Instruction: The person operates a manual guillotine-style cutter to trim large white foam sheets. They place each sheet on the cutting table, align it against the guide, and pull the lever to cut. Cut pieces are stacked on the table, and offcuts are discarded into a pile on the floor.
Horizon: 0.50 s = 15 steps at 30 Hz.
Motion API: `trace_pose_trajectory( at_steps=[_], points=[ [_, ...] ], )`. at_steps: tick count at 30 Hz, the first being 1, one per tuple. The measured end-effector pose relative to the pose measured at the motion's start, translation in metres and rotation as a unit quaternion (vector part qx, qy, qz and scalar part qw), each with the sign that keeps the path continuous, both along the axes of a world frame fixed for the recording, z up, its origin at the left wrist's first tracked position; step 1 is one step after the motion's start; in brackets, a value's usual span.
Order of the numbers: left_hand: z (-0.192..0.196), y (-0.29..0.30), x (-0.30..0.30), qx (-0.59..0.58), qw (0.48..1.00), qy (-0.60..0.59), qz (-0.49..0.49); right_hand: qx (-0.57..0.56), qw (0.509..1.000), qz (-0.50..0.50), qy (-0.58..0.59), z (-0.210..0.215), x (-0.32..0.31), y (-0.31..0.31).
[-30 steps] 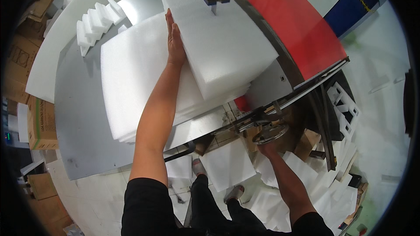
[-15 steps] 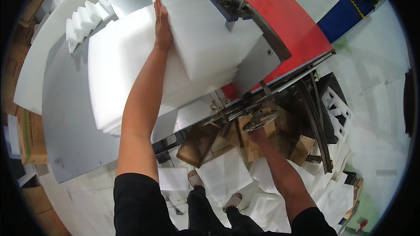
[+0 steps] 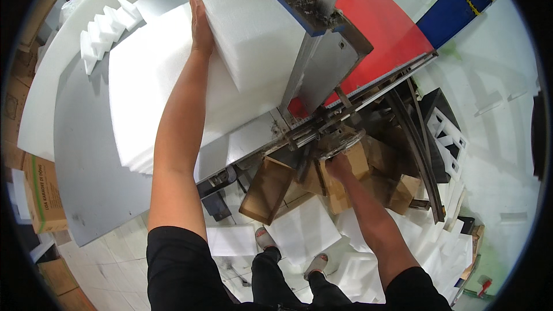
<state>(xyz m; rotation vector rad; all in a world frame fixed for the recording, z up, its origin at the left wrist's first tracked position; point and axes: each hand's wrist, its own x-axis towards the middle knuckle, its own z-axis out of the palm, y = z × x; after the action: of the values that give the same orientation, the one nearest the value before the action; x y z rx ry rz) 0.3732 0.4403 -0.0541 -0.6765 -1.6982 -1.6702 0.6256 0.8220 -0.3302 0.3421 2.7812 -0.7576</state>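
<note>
My left hand [image 3: 201,30] lies flat along the left side of a tall white foam block [image 3: 250,34], its fingers stretched out and pressed together against the foam. Beneath the block is a wide stack of white foam sheets [image 3: 141,86] on the grey machine table [image 3: 80,178]. Low on the right, below the table's front edge, my right hand [image 3: 339,166] is closed around the rim of a metal handwheel [image 3: 344,145]. An upright grey metal plate [image 3: 325,72] stands to the right of the foam block, under the blue machine head [image 3: 299,0].
A red table section [image 3: 380,40] lies right of the plate. Small foam wedges [image 3: 106,27] stand in a row at the far left. Cardboard boxes [image 3: 268,190] and foam offcuts [image 3: 302,224] crowd the floor near my feet. A dark steel leg [image 3: 417,155] slants down at the right.
The foam block has shifted left with my left hand against it, uncovering more of the metal plate. My right hand stays on the handwheel. The view has moved slightly.
</note>
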Motion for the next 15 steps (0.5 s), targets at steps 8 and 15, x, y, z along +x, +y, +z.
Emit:
trace_pose_trajectory(
  at_steps=[8, 15],
  points=[
    [-0.004, 0.01, 0.012, 0.061, 0.998, -0.015, -0.026, 0.042, 0.998, -0.014, -0.034, 0.02, 0.022, 0.008],
    [-0.012, -0.002, -0.013, 0.065, 0.996, -0.062, 0.023, 0.066, 0.997, -0.008, -0.048, 0.033, 0.028, 0.018]
  ],
)
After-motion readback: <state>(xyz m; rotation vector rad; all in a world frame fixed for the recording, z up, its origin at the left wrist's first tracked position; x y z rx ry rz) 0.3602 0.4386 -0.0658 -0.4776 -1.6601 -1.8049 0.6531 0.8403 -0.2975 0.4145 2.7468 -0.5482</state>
